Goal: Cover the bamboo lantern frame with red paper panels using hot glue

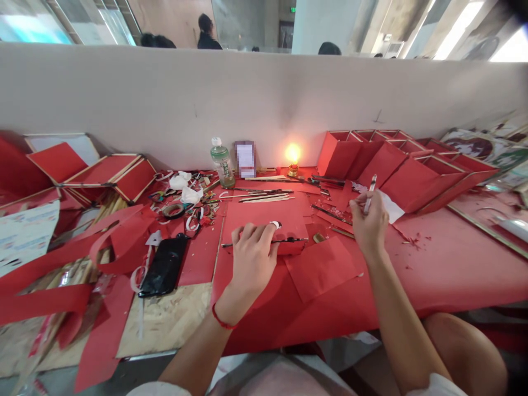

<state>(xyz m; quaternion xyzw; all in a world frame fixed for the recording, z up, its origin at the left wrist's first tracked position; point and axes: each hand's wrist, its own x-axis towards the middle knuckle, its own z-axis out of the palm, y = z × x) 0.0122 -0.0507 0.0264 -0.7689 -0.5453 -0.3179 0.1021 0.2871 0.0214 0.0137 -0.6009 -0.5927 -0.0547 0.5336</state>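
Note:
My left hand [254, 258], with a red string round the wrist, bends over a dark thin strip [292, 240] on red paper at the middle of the table. Its fingers curl down and their tips are partly hidden, so a grip is hard to make out. A small white and black piece [276, 224] lies by the index finger. My right hand [371, 220] is raised to the right with a slim pale pen-like tool [370, 193] pinched upright in its fingers. Between the hands lies a square of red paper [322, 268].
A lit flame lamp [293, 159], a green bottle [223, 165] and a phone-like screen [245, 159] stand at the back. Red paper boxes [412, 170] fill the back right. A black phone [164, 265], tape roll [173, 210] and red strips [119, 242] lie left.

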